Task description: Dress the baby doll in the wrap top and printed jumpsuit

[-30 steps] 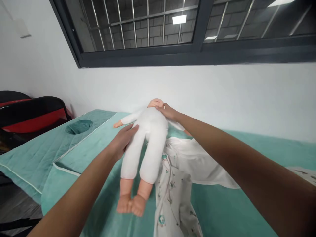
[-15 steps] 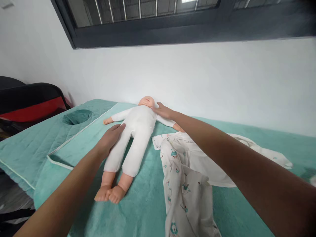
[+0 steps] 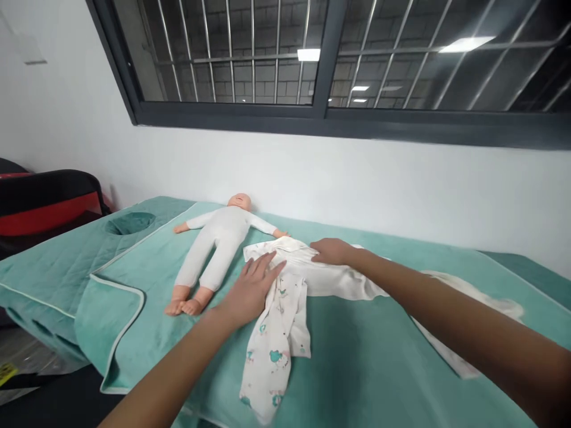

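Note:
A white baby garment (image 3: 275, 351) with small green and red prints lies crumpled on the green cover, one narrow part hanging toward me. My left hand (image 3: 253, 290) rests on its left side, fingers stretched out and somewhat apart. At the garment's upper edge, my right hand (image 3: 332, 251) has its fingers curled round the white cloth. Left of both hands, a baby doll (image 3: 223, 229) in a white suit lies on its back, arms spread and feet bare. Neither hand touches the doll.
The green cover (image 3: 357, 368) spreads over a bed against the white wall. To the right lies another white cloth (image 3: 477, 291), partly behind my right forearm. A round hole (image 3: 130, 223) shows in the bed at left, near a black and red chair (image 3: 49, 205). A barred window (image 3: 250, 65) is above.
Both hands have left the doll and moved right onto the baby garment. My right hand has taken hold of its cloth. The view has tilted up, showing more window.

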`<state>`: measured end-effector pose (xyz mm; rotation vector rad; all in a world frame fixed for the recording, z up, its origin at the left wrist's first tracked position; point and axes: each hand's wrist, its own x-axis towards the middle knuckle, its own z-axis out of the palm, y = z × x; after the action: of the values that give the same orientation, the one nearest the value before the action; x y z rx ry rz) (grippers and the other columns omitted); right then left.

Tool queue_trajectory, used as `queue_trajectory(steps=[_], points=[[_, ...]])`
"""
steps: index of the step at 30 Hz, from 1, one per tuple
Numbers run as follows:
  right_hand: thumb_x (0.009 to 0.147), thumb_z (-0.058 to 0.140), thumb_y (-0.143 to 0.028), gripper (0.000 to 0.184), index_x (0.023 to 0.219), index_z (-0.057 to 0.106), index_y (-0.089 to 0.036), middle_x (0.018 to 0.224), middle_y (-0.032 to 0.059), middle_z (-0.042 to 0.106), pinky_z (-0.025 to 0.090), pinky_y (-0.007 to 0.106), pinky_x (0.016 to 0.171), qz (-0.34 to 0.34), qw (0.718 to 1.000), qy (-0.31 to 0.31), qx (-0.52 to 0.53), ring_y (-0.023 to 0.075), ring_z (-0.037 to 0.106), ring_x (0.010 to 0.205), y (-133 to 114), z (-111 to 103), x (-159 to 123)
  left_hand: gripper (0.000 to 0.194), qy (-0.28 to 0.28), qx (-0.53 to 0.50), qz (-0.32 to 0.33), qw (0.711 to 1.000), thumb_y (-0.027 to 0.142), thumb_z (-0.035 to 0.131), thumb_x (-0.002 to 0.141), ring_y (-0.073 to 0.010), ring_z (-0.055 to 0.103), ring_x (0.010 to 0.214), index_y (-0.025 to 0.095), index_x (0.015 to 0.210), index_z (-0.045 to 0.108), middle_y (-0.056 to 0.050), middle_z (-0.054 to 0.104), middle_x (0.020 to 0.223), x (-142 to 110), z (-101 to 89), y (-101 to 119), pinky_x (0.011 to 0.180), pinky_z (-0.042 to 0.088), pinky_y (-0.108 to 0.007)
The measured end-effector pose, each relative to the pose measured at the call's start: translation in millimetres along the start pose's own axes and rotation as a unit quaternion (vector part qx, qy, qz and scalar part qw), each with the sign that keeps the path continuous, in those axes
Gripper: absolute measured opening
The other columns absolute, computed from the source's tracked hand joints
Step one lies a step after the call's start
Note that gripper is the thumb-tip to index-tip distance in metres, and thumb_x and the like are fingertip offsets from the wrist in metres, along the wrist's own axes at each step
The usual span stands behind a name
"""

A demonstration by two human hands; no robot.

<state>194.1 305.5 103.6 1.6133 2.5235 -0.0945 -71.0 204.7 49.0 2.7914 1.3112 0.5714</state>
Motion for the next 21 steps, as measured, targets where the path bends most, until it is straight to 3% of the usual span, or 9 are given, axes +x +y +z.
queue_trajectory(steps=[3, 5, 7, 10, 13, 15, 17, 19, 21], points=[[0.096, 0.041, -0.041, 0.028, 0.108, 0.061, -0.026, 0.113, 0.0041, 0.067, 0.041, 0.028, 0.081, -0.097, 0.995, 0.027, 0.018, 0.0206, 0.06, 0.102, -40.9, -4.9, -48.1, 0.084, 0.069, -0.001, -0.047, 0.997, 0.001, 0.043, 0.072, -0.0276, 0.013, 0.147, 0.016, 0.151, 0.018, -0.015, 0.019, 0.159, 20.1, 10.5, 22.2, 0.115, 0.016, -0.056], [0.097, 0.041, -0.04, 0.026, 0.103, 0.06, -0.023, 0.103, 0.0045, 0.067, 0.041, 0.028, 0.074, -0.205, 0.977, 0.054, 0.04, 0.0196, 0.062, 0.093, -62.7, -7.9, -81.6, 0.071, 0.082, -0.01, -0.045, 0.996, 0.005, 0.046, 0.073, -0.0289, 0.022, 0.145, 0.016, 0.143, 0.037, -0.015, 0.032, 0.154, 30.3, 12.4, 34.3, 0.115, 0.014, -0.057], [0.097, 0.04, -0.042, 0.026, 0.1, 0.059, -0.024, 0.096, 0.0028, 0.067, 0.04, 0.027, 0.069, -0.23, 0.968, 0.074, 0.061, 0.0185, 0.061, 0.086, -71.6, -10.7, -110.8, 0.043, 0.079, -0.034, -0.05, 0.995, 0.012, 0.049, 0.077, -0.0296, 0.044, 0.131, 0.018, 0.118, 0.059, -0.014, 0.057, 0.133, 36.8, 9.1, 46.1, 0.114, 0.017, -0.056], [0.088, 0.051, -0.058, 0.043, 0.112, 0.056, -0.022, 0.109, 0.0068, 0.064, 0.042, 0.03, 0.071, -0.117, 0.982, 0.106, 0.105, 0.0224, 0.061, 0.09, -59.7, -12.9, -138.1, 0.024, 0.144, -0.128, -0.169, 0.967, 0.016, 0.048, 0.079, -0.0253, 0.063, 0.097, 0.019, 0.097, 0.064, -0.008, 0.07, 0.094, 44.4, -6.5, 67.4, 0.101, 0.039, -0.047], [0.074, 0.065, -0.065, 0.078, 0.132, 0.046, -0.017, 0.129, 0.015, 0.055, 0.046, 0.036, 0.081, -0.016, 0.968, 0.092, 0.234, 0.0293, 0.059, 0.103, -40.8, -9.7, -147.7, 0.027, 0.275, -0.298, -0.283, 0.869, 0.015, 0.048, 0.075, -0.0214, 0.063, 0.086, 0.018, 0.099, 0.06, -0.005, 0.069, 0.091, 54.5, -30.6, 93.6, 0.081, 0.049, -0.035], [0.071, 0.07, -0.06, 0.082, 0.136, 0.044, -0.018, 0.132, 0.0136, 0.055, 0.047, 0.038, 0.088, -0.045, 0.924, 0.071, 0.372, 0.0296, 0.057, 0.111, -39.5, -4.3, -149.6, 0.029, 0.322, -0.408, -0.284, 0.806, 0.014, 0.05, 0.071, -0.0193, 0.062, 0.086, 0.017, 0.099, 0.059, -0.004, 0.067, 0.093, 58.8, -45.2, 110.8, 0.08, 0.049, -0.031], [0.074, 0.071, -0.052, 0.07, 0.133, 0.049, -0.021, 0.128, 0.0091, 0.06, 0.047, 0.038, 0.092, -0.096, 0.856, 0.072, 0.503, 0.0273, 0.057, 0.112, -50.1, 2.9, -150.7, 0.035, 0.321, -0.482, -0.247, 0.776, 0.014, 0.051, 0.071, -0.0194, 0.062, 0.092, 0.017, 0.106, 0.058, -0.005, 0.065, 0.101, 55.3, -53.2, 124.8, 0.084, 0.049, -0.032], [0.078, 0.069, -0.045, 0.055, 0.126, 0.057, -0.021, 0.121, 0.0061, 0.065, 0.046, 0.038, 0.094, -0.102, 0.782, 0.101, 0.607, 0.0258, 0.059, 0.11, -68.4, 11.4, -151.4, 0.048, 0.297, -0.498, -0.183, 0.794, 0.019, 0.058, 0.073, -0.022, 0.058, 0.109, 0.019, 0.12, 0.053, -0.007, 0.06, 0.119, 40.9, -51.0, 134.6, 0.096, 0.046, -0.036], [0.079, 0.068, -0.04, 0.046, 0.12, 0.061, -0.02, 0.117, 0.0054, 0.067, 0.046, 0.038, 0.095, -0.076, 0.694, 0.131, 0.703, 0.0253, 0.061, 0.108, -89.3, 21.7, -151.6, 0.069, 0.274, -0.451, -0.125, 0.84, 0.027, 0.069, 0.072, -0.0253, 0.044, 0.129, 0.023, 0.136, 0.043, -0.009, 0.045, 0.139, 16.8, -38.3, 140.0, 0.108, 0.037, -0.039]])
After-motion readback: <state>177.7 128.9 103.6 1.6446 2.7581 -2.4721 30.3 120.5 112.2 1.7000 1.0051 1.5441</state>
